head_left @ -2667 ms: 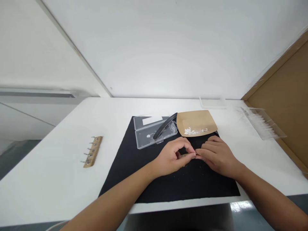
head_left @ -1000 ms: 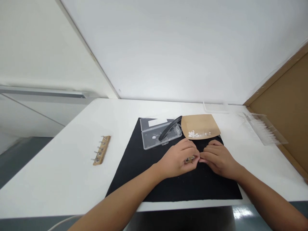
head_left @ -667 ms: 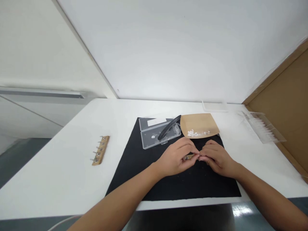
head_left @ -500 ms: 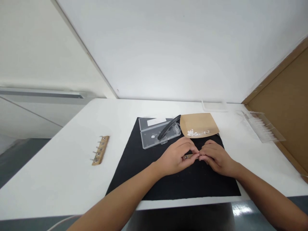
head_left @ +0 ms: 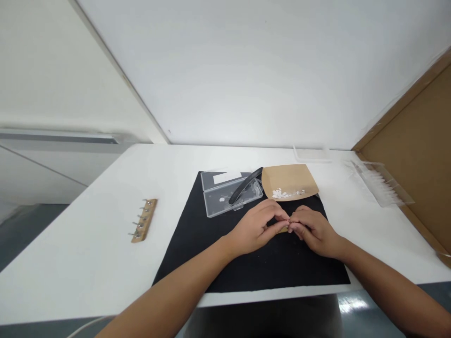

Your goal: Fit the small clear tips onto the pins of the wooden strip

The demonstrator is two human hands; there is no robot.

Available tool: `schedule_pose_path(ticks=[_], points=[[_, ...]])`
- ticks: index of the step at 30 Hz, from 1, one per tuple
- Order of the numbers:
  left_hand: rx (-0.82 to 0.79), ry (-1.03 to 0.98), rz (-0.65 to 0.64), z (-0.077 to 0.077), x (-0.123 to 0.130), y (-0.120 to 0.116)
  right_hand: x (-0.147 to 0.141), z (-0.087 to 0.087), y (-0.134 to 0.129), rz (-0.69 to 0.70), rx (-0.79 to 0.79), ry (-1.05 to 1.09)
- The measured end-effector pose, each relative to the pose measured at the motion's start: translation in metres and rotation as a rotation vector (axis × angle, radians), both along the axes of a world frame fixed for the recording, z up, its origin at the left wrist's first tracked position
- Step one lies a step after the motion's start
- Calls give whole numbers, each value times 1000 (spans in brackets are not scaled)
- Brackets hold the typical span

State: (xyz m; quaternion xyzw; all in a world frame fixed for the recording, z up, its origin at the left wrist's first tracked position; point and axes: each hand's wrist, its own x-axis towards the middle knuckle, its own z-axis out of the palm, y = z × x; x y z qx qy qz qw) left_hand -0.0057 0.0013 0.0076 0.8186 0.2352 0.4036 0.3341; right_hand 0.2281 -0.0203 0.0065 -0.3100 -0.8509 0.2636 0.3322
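Note:
Over the black mat [head_left: 246, 272], my left hand [head_left: 256, 228] and my right hand [head_left: 317, 232] meet with thumbs and fingertips pinched together. A tiny, thin, shiny piece [head_left: 290, 221] shows between the fingertips, too small to name. Just under my left fingertips, a bit of a light brown wooden strip [head_left: 283, 230] peeks out, mostly covered by the hands. Behind them lies a brown paper sheet [head_left: 291, 176] with small white pieces [head_left: 280, 193] on its near edge. To its left sits an open clear plastic case [head_left: 211, 206] with tweezers with black handles [head_left: 244, 185] resting across it.
At the left of the white table [head_left: 105, 272] is a wooden strip with several metal clips [head_left: 144, 220]. Clear packs of white sticks [head_left: 382, 185] lie at the right, by a brown board [head_left: 416, 136]. A clear tray [head_left: 312, 154] stands near the back wall.
Both hands stay pinched together in nearly the same place, with a slight shift of the fingertips. Less of the wooden strip under them shows now. The whole view has moved a little.

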Motion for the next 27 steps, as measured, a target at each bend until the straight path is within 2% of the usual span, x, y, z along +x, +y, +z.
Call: schedule_pose_path(ticks=[4, 8, 17, 22, 24, 27], points=[[76, -79, -5, -2, -1, 1, -3, 1, -7, -54, -209, 98], [158, -137, 28, -5, 0, 3, -3, -2, -10, -25, -389, 156], [241, -174, 88, -8, 3, -1, -1, 2, -11, -19, -467, 145], [300, -165, 62, -4, 4, -2, -1, 2, -11, -9, -402, 120], [305, -167, 52, -3, 4, -3, -1, 2, -9, -1, -284, 71], [260, -166, 52, -4, 4, -4, 0, 3, -6, -4, 6, -43]])
